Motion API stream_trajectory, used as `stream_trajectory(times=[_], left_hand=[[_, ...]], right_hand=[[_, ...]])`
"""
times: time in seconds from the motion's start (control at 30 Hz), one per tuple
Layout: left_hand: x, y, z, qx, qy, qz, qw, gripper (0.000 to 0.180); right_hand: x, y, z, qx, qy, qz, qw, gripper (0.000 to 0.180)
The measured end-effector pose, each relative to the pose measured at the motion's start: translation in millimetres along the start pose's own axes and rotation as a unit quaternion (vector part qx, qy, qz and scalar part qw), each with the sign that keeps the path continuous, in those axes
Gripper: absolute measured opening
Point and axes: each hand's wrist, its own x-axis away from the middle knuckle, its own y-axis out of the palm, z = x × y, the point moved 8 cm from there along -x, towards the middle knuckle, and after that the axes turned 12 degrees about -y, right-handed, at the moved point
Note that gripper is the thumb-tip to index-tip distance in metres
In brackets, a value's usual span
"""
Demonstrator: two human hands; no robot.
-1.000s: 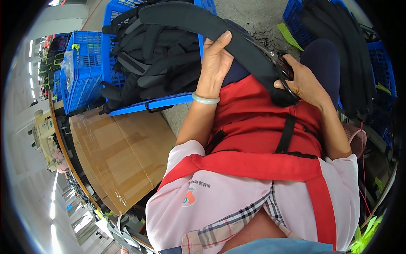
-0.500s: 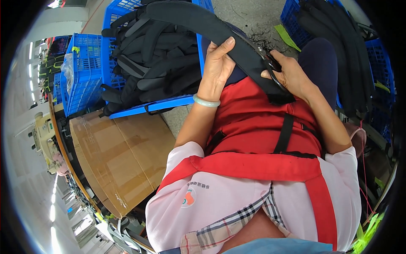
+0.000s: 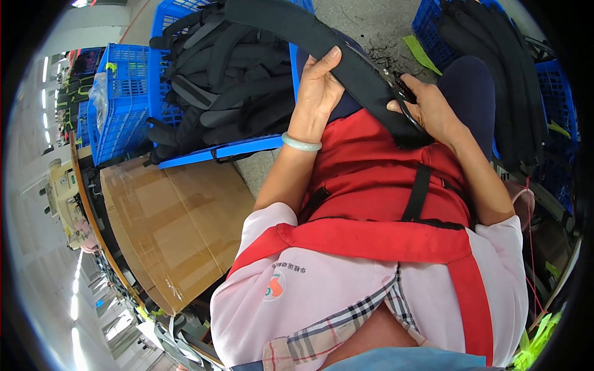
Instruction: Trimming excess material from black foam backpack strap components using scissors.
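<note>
A long, curved black padded strap point(image 3: 346, 65) stretches from the far middle down over my red apron point(image 3: 377, 185). My left hand point(image 3: 318, 83) is closed on its left edge, with the thumb on top and the other fingers beneath. On the strap's right edge, my right hand point(image 3: 427, 108) is closed round a pair of black-handled scissors point(image 3: 406, 111). Their metal part lies against that edge, and the blade tips are hard to make out. The strap's lower end rests on the apron.
At the far left, a blue crate point(image 3: 223, 147) is heaped with black padded straps point(image 3: 247, 86). More long black straps point(image 3: 489, 80) hang over blue crates at right. A cardboard box point(image 3: 179, 229) stands near left, beside another blue crate point(image 3: 120, 105). Dark scraps point(image 3: 387, 59) litter the floor.
The strap has shifted slightly to the right across the view. My right hand and the scissors have moved a little to the right and downward; both grips stay the same.
</note>
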Motion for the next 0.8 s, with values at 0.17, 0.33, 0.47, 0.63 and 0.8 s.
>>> stream_trajectory(times=[0.17,0.33,0.47,0.63,0.8], left_hand=[[2.6,0.7,-4.2,-0.048,0.010,-0.001,0.999,0.019],[3.1,1.7,-6.8,-0.029,0.003,0.005,1.000,0.020],[3.7,2.5,-7.0,-0.031,0.001,0.006,1.000,0.020],[4.2,-2.7,-5.2,-0.046,0.001,0.005,0.999,0.019],[7.7,4.4,-12.7,-0.063,0.000,0.012,0.998,0.017]], right_hand=[[-0.5,0.2,1.8,0.013,-0.013,0.020,1.000,0.057],[-0.5,0.6,1.0,0.016,0.020,0.002,1.000,0.056],[-0.7,0.5,0.0,0.010,-0.001,0.019,1.000,0.055],[-2.8,0.8,-3.9,-0.015,0.009,0.014,1.000,0.054],[-1.3,4.1,6.1,-0.050,-0.022,0.034,0.998,0.052]])
